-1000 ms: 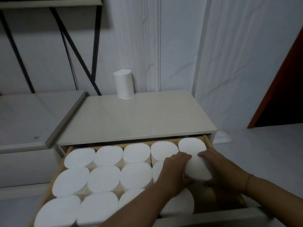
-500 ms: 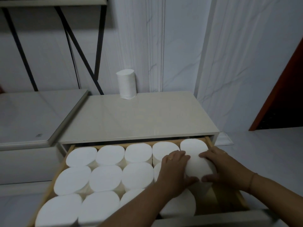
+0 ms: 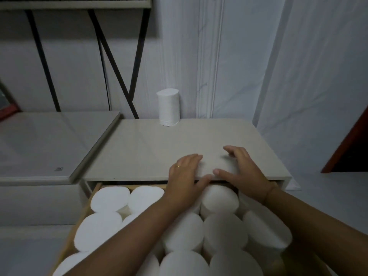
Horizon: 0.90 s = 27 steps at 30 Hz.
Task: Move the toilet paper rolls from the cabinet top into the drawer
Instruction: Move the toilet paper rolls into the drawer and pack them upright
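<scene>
Toilet paper rolls stand upright and packed close in rows in our open wooden drawer, filling it nearly edge to edge. One last roll stands upright at the back of the cabinet top, against the wall and well apart from us. Our left hand and right hand hover over the cabinet's front edge, fingers spread and empty, thumbs nearly meeting above the back row. A ring shows on our left hand. Black metal legs cross behind.
</scene>
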Each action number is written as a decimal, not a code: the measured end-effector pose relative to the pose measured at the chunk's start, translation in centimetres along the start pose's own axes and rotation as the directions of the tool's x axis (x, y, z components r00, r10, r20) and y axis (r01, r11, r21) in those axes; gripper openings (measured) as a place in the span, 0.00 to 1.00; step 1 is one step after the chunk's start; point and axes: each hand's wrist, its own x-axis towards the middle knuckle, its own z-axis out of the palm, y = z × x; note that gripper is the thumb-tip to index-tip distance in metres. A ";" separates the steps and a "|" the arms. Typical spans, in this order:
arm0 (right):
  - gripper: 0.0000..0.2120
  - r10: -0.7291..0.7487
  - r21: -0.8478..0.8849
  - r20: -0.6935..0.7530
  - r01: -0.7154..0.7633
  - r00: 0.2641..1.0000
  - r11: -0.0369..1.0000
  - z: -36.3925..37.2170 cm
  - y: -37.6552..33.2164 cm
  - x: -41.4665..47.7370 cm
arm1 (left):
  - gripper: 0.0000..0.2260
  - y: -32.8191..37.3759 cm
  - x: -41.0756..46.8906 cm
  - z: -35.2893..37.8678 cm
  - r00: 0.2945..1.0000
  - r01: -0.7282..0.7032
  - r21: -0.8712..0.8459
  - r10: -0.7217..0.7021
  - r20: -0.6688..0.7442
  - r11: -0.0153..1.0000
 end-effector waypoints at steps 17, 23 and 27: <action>0.47 0.129 0.355 0.006 -0.122 0.992 0.927 11.3 -0.5 22.3 | 0.29 -13.5 12.0 -4.7 0.938 0.340 -0.125 -0.345 -0.021 0.932; 0.47 0.119 0.401 -0.011 -0.104 0.993 0.910 13.9 0.2 27.4 | 0.33 -15.6 17.5 -4.4 0.930 0.345 -0.248 -0.365 -0.041 0.905; 0.49 0.131 0.466 -0.003 -0.115 0.991 0.878 15.1 0.8 29.3 | 0.33 -16.1 20.9 -4.1 0.933 0.331 -0.307 -0.358 -0.036 0.892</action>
